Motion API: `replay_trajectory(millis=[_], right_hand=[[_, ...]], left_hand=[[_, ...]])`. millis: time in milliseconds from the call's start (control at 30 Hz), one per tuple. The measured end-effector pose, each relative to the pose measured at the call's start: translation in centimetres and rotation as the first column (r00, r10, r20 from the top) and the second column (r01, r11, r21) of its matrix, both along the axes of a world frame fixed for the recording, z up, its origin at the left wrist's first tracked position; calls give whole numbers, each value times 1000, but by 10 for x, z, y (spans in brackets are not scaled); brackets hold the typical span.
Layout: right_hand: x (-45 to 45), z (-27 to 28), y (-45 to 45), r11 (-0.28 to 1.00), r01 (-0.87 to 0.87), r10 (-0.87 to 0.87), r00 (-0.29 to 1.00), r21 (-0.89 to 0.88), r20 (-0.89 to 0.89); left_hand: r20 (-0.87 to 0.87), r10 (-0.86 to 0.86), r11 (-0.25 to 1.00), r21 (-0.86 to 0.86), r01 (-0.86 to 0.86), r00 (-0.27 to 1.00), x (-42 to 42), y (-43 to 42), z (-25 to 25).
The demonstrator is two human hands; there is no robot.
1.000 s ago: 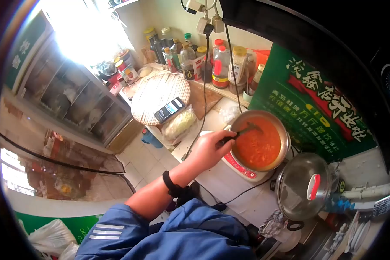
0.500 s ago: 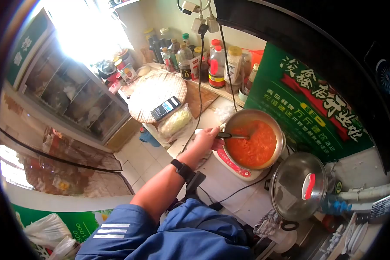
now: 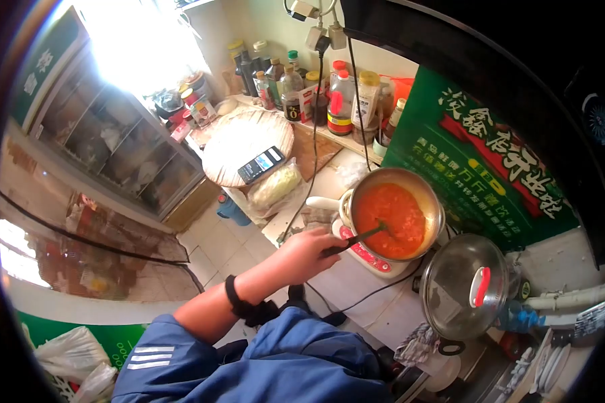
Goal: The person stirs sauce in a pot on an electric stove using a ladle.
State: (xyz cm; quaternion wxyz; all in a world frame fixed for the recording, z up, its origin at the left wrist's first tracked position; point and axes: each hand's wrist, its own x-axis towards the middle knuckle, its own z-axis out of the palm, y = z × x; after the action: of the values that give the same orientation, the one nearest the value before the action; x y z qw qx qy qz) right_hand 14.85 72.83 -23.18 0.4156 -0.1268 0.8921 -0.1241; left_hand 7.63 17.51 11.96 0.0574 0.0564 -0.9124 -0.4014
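Note:
My left hand (image 3: 316,254) is closed around the black handle of a cooking utensil (image 3: 363,236). The utensil's far end dips into red, chunky sauce (image 3: 388,213) in a metal pan (image 3: 439,208), so the shape of its head is hidden. The pan sits on a white and red electric cooker (image 3: 363,255), and its pale handle (image 3: 323,202) points left, just above my hand. A dark band circles my left wrist. My right hand is out of view.
A glass lid (image 3: 465,289) with a red and white knob lies right of the pan. Behind are bottles (image 3: 341,101), a round board (image 3: 242,141) with a phone (image 3: 261,165), and bagged vegetable (image 3: 274,188). Cables (image 3: 314,154) hang down beside the pan.
My left hand has moved down and slightly left, still holding the utensil. The utensil now slants up to the right into the sauce, and the pan's pale handle is more exposed.

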Motion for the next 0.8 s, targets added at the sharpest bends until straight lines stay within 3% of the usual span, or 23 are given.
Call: replay_trajectory(millis=[67, 267, 467, 567, 667, 700, 800], right_hand=[[11, 2, 8, 1000, -21, 21, 1000, -17, -23], [46, 0, 21, 990, -127, 123, 990, -57, -63], [38, 16, 13, 962, -273, 272, 957, -2, 104], [76, -44, 37, 979, -76, 49, 988, -191, -147], [85, -28, 37, 982, -85, 80, 996, -166, -33], [86, -23, 36, 987, -35, 27, 998, -155, -57], [92, -7, 30, 982, 88, -109, 987, -168, -117]], left_hand=[[52, -24, 996, -90, 29, 998, 11, 6, 0], [37, 38, 999, -40, -36, 999, -11, 21, -34], [42, 5, 987, -162, 2, 999, 14, 31, 16], [51, 0, 990, -141, 7, 999, 10, 38, -3], [58, 57, 998, -36, -55, 997, -16, 39, -26], [-23, 46, 999, -20, -47, 999, -22, 36, -28], [25, 57, 998, 20, -57, 998, -26, 29, 11]])
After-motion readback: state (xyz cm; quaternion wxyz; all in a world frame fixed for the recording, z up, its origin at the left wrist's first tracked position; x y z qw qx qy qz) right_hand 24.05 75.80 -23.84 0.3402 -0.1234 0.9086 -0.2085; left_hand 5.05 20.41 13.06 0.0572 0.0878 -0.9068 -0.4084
